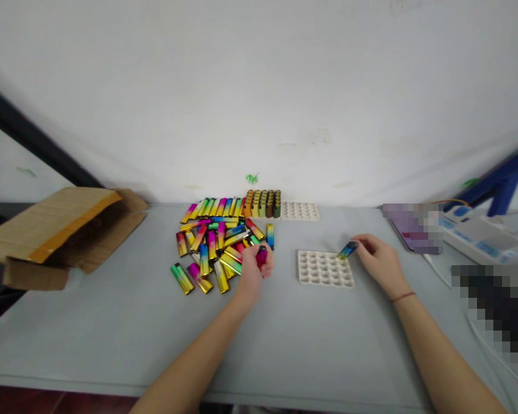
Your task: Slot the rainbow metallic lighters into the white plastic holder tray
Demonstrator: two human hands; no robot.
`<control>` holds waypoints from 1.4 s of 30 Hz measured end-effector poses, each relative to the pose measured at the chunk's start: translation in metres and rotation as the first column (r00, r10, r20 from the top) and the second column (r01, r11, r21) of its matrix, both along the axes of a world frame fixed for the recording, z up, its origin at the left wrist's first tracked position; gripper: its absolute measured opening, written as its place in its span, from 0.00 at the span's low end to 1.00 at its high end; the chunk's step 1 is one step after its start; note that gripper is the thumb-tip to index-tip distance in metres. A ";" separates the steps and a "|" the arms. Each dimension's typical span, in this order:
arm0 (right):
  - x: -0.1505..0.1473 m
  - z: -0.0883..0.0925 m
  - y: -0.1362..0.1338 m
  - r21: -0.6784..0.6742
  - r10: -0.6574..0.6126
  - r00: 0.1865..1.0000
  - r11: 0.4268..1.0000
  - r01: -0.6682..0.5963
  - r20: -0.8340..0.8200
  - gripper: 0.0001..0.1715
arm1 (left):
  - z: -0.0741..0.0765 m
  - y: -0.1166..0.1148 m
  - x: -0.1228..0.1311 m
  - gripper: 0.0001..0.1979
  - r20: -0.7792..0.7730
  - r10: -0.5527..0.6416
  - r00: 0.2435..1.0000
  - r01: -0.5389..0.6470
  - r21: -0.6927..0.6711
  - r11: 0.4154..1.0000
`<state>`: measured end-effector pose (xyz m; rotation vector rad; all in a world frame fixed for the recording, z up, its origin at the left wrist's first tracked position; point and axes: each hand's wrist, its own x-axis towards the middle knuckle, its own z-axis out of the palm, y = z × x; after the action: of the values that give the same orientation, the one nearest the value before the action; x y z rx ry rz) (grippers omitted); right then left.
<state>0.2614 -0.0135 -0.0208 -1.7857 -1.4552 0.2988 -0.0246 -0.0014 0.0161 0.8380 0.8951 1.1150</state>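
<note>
My left hand (254, 270) is closed around a magenta lighter (262, 253) at the right edge of a loose pile of shiny lighters (211, 238). In the fingertips of my right hand (377, 260), a blue and gold lighter (348, 249) hangs tilted over the far right corner of a white tray (325, 282) with rows of pockets. I cannot tell whether its lower end touches the tray. No lighters stand in the pockets I can see.
Behind the pile, upright lighters fill a block (263, 204) beside a second white tray (300, 211) near the wall. An open cardboard box (56, 224) lies at left. A phone (408, 230), a power strip (483, 238) and a white cable (438, 270) occupy the right side.
</note>
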 end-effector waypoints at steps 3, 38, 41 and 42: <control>-0.001 0.001 0.000 -0.009 0.007 1.000 1.000 -0.007 0.010 0.18 | 0.003 0.000 0.000 0.20 0.004 0.012 1.000 -0.012 -0.014 1.000; 0.001 -0.001 0.000 -0.054 0.022 1.000 0.998 -0.021 0.015 0.23 | 0.001 -0.003 0.005 0.21 0.021 0.103 0.994 -0.101 -0.066 0.993; 0.000 0.000 0.000 -0.060 0.022 1.000 0.998 -0.021 0.013 0.23 | 0.001 -0.004 0.005 0.22 0.039 0.089 0.995 -0.087 -0.056 0.995; 0.000 0.000 0.000 -0.058 0.022 1.000 0.998 -0.021 0.014 0.23 | 0.001 -0.005 0.005 0.23 0.043 0.081 0.996 -0.079 -0.047 0.996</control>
<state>0.2614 -0.0133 -0.0206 -1.8227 -1.4900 0.3428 -0.0192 -0.0062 0.0174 0.7431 0.9198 1.1742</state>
